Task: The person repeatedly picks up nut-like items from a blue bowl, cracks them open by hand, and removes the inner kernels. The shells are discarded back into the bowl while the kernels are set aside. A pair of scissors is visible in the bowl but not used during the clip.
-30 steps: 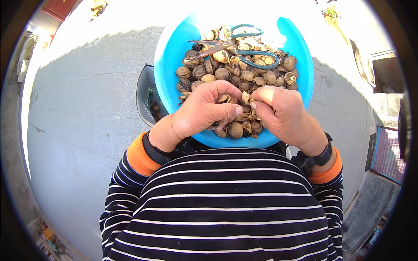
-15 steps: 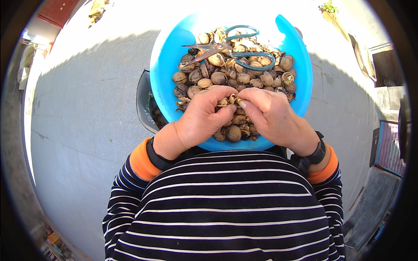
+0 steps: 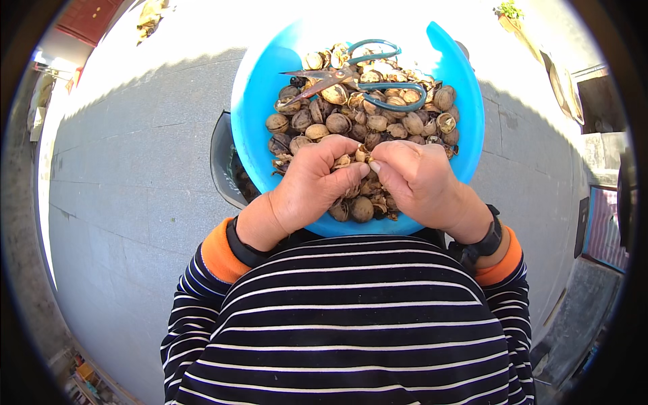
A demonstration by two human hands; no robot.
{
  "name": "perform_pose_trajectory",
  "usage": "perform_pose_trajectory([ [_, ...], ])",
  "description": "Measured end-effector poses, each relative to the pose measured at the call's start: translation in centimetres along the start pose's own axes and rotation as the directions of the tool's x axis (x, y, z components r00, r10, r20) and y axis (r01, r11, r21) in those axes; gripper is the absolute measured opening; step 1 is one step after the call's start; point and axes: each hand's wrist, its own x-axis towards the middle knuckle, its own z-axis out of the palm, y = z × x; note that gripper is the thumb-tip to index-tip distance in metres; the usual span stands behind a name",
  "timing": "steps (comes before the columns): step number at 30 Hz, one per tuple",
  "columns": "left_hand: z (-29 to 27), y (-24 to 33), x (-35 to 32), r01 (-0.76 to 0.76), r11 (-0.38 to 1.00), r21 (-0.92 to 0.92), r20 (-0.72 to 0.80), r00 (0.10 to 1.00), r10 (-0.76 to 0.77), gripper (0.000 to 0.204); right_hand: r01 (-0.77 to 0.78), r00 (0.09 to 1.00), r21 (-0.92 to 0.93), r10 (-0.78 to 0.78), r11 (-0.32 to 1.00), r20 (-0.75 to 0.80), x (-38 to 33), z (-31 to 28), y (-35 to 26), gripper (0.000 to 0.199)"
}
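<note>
A blue plastic basin [image 3: 256, 101] sits in my lap, heaped with brown walnuts [image 3: 337, 123] and broken shells. A pair of teal-handled scissors [image 3: 368, 77] lies on top of the nuts at the far side. My left hand [image 3: 312, 183] and my right hand [image 3: 417, 182] meet over the basin's near side, fingertips pinching a small walnut piece [image 3: 358, 156] between them. Both wrists wear dark bands, with orange cuffs and a black-and-white striped top below.
A dark container [image 3: 226, 158] with shell scraps stands on the grey paved ground just left of the basin, partly under it. Sunlit pavement lies at the far side. Objects and a red-and-blue panel [image 3: 604, 223] line the right edge.
The hands have stayed together over the nuts, shifting slightly as the fingers work at the walnut piece. The basin and scissors have barely moved in view.
</note>
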Motion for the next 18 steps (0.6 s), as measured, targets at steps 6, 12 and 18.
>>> perform_pose_trajectory([
  [6,0.25,-0.5,0.27,-0.19,0.977,0.094,-0.018,0.981,0.193,0.023,0.01,0.998,0.008,-0.011,1.0,0.06,0.1,-0.3,-0.11,0.005],
  [12,0.21,-0.36,0.2,-0.097,0.995,-0.034,0.021,0.995,0.098,0.02,-0.046,0.999,0.19,0.048,0.981,-0.007,0.28,-0.55,-0.1,0.005],
  [18,0.15,-0.16,0.19,-0.102,0.994,-0.037,0.019,0.995,0.103,0.019,-0.032,0.999,0.146,0.033,0.989,-0.003,0.31,-0.29,-0.1,0.003],
])
